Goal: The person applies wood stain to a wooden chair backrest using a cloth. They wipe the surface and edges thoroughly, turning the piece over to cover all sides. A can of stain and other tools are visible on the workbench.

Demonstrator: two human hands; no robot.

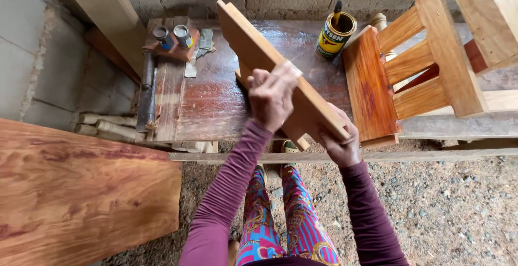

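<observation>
Left hand (271, 97) fingers pressed on a pale pad atop the tilted bare board (280, 72), over the table (216, 104) front edge. Right hand (340, 142) fingers grip its lower end. Risk: board slipping sideways toward varnish can (335, 33).

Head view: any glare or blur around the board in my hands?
Head view: wet-looking glare on the dark workbench top; the left hand is slightly motion-blurred on the board; the right hand is sharp; wide-lens bending shows at the edges.
</observation>
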